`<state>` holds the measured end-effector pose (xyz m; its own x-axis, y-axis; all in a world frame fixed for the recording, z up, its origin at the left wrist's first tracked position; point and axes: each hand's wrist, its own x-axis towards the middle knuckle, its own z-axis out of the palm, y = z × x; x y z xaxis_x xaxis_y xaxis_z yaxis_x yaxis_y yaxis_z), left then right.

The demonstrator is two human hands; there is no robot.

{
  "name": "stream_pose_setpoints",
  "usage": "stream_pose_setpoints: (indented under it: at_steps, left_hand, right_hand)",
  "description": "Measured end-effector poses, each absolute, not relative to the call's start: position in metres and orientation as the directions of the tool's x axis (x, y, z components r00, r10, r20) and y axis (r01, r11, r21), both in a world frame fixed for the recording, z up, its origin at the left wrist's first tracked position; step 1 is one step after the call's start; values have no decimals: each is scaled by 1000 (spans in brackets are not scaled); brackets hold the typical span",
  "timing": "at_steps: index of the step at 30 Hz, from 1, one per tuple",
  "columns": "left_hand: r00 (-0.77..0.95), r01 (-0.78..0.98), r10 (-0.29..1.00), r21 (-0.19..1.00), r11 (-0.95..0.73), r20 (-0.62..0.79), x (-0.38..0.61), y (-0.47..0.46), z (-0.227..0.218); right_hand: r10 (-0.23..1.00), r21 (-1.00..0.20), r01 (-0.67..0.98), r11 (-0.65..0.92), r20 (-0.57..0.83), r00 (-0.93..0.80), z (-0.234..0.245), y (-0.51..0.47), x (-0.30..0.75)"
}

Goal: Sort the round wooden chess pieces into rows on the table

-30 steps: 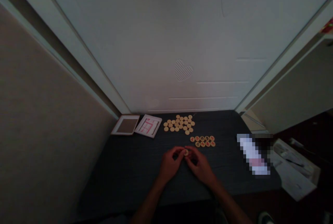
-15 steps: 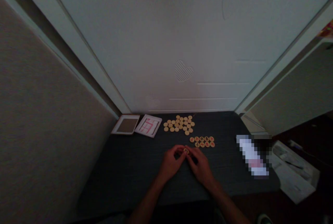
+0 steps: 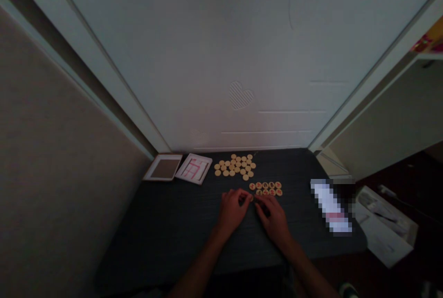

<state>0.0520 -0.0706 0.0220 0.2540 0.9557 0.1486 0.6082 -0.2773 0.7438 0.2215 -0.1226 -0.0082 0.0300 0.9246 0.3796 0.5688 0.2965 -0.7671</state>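
Both hands are seen low in the centre of the frame, on the dark table [image 3: 166, 233]. The left hand [image 3: 232, 209] rests with fingers curled loosely toward the right hand [image 3: 273, 217], whose fingers are likewise bent. The fingertips nearly meet just below the marked row of discs [image 3: 265, 189]. Whether a disc is pinched between them cannot be told; the spot is dark and hidden by the fingers.

The marked row, two lines of discs with red faces, lies just above the right hand. The step in hand is judged to be the laying of discs into that row. The next move would call for a fine fingertip placement at the row's near left end, without its neighbours being nudged.

Higher up, the blank-faced heap of discs [image 3: 234, 167] is noted; to its left, a printed sheet [image 3: 194, 168] and a shallow tray [image 3: 163, 168].
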Motion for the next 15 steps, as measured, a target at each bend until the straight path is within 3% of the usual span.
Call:
stream_pose_setpoints:
  at_steps: [4, 8, 15]
  left_hand:
    - [254, 692, 945, 644, -325, 204, 55, -70, 19]
    - [230, 684, 948, 656, -319, 221, 55, -72, 19]
    - [354, 666, 905, 616, -420, 235, 47, -78, 21]
  right_hand:
    - [909, -733, 613, 294, 413, 57, -7, -122, 232]
    - [867, -665, 688, 292, 488, 104, -6, -118, 256]
    - [825, -535, 803, 262, 556, 101, -13, -106, 291]
